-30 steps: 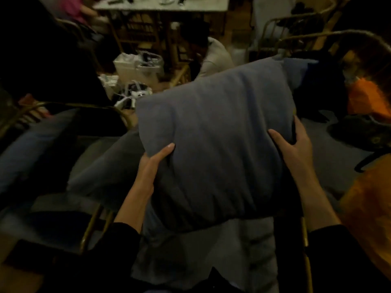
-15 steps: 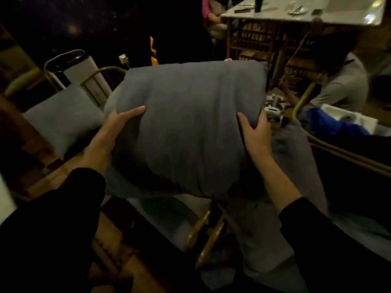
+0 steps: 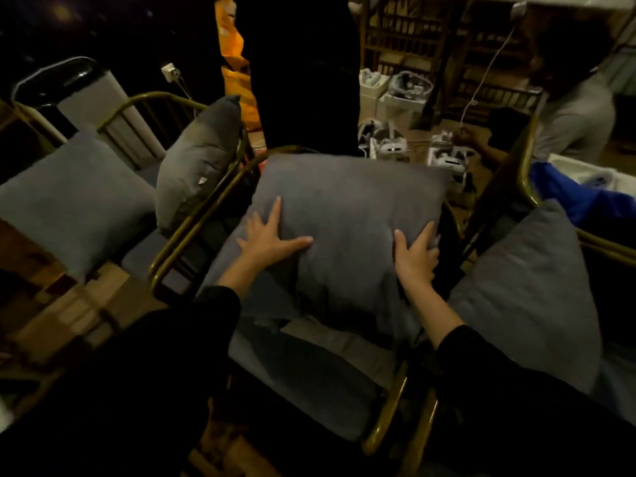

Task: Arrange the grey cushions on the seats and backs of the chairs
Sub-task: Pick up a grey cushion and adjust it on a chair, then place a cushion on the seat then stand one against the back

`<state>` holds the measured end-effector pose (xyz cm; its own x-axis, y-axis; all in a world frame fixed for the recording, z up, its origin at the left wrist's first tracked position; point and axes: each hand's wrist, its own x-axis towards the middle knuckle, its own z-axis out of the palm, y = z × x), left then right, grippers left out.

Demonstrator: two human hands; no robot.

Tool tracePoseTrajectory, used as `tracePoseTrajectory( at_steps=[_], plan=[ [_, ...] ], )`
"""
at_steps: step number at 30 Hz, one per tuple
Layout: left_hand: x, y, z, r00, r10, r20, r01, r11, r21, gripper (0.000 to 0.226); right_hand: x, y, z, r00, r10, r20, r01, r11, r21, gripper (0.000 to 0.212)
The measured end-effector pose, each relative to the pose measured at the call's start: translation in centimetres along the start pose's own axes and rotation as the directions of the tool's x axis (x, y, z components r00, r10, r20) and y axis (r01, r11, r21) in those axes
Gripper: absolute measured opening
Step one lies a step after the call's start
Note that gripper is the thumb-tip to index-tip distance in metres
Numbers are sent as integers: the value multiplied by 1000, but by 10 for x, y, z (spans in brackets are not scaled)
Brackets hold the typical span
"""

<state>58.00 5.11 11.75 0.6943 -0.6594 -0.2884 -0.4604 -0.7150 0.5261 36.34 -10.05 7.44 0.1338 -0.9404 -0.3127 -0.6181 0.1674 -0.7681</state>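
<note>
A large grey cushion [image 3: 351, 201] stands upright against the back of the middle chair [image 3: 192, 235], a gold-framed seat with a dark seat pad [image 3: 309, 383]. My left hand [image 3: 268, 241] lies flat on the cushion's lower left face with fingers spread. My right hand [image 3: 414, 256] holds the lower right side, its fingers curled over the edge. On the left chair [image 3: 144, 98], one grey cushion [image 3: 75, 201] leans on the left side and another [image 3: 199, 149] stands against the right arm. A further grey cushion [image 3: 530, 284] rests on the right chair [image 3: 530, 187].
Someone in dark trousers [image 3: 306, 80] stands just behind the middle chair. A seated person [image 3: 578, 115] is at the far right. White boxes and devices [image 3: 389, 146] lie on the floor behind. A white appliance [image 3: 79, 91] stands at the back left. The chairs stand close together.
The cushion has come down from in front of me onto the middle chair, against its back. My left hand has gone from gripping its side to lying flat on its face.
</note>
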Motion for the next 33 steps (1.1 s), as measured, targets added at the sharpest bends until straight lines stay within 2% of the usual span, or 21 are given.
tracePoseTrajectory(
  at_steps=[3, 6, 8, 10, 12, 14, 15, 17, 20, 22, 24, 26, 29, 31, 33],
  plan=[
    [0, 12, 42, 1000, 13, -6, -12, 990, 139, 105, 14, 27, 5, 987, 134, 88, -122, 984, -128, 72],
    [1, 35, 56, 995, -2, -104, 26, 973, 229, 101, 15, 40, 4, 970, 177, 170, -153, 977, -147, 68],
    [-7, 62, 67, 981, 34, -190, 13, 971, 240, 92, 13, 41, -2, 971, 136, 195, -111, 985, -130, 65],
    [-29, 92, 85, 949, 205, -239, -155, 965, 213, 74, 8, 41, -19, 982, 10, 186, 14, 992, -127, 59],
    [-58, 114, 110, 893, 365, -263, -347, 931, 114, 60, 2, 45, -47, 981, -177, 75, 184, 978, -97, 49],
    [-96, 131, 136, 852, 439, -286, -471, 881, -50, 47, -2, 53, -83, 934, -333, -129, 328, 943, -58, 35],
    [-117, 138, 150, 841, 457, -289, -508, 852, -131, 41, -2, 62, -102, 905, -360, -228, 357, 932, -57, 31],
    [-158, 151, 181, 855, 461, -239, -514, 817, -261, 31, 4, 87, -137, 877, -328, -352, 325, 943, -68, 25],
    [-214, 159, 236, 941, 340, -9, -306, 836, -454, 15, 19, 140, -179, 899, -225, -376, 201, 974, -103, 28],
    [-240, 158, 271, 976, 165, 143, -76, 871, -486, 10, 31, 175, -201, 939, -154, -307, 119, 984, -130, 36],
    [-254, 156, 304, 964, -59, 260, 176, 873, -454, 14, 46, 207, -223, 977, -83, -194, 52, 986, -160, 48],
    [-262, 157, 330, 953, -211, 219, 295, 819, -491, 27, 62, 233, -241, 998, -15, -55, 5, 981, -191, 64],
    [-264, 170, 367, 902, -423, 80, 378, 690, -617, 66, 97, 263, -261, 984, 73, 160, -39, 978, -206, 92],
    [-265, 186, 381, 833, -543, 110, 444, 537, -717, 89, 126, 279, -271, 957, 98, 272, -43, 979, -201, 107],
    [-266, 197, 399, 811, -558, 176, 467, 437, -768, 101, 153, 292, -280, 927, 98, 362, -25, 979, -202, 112]
  ],
)
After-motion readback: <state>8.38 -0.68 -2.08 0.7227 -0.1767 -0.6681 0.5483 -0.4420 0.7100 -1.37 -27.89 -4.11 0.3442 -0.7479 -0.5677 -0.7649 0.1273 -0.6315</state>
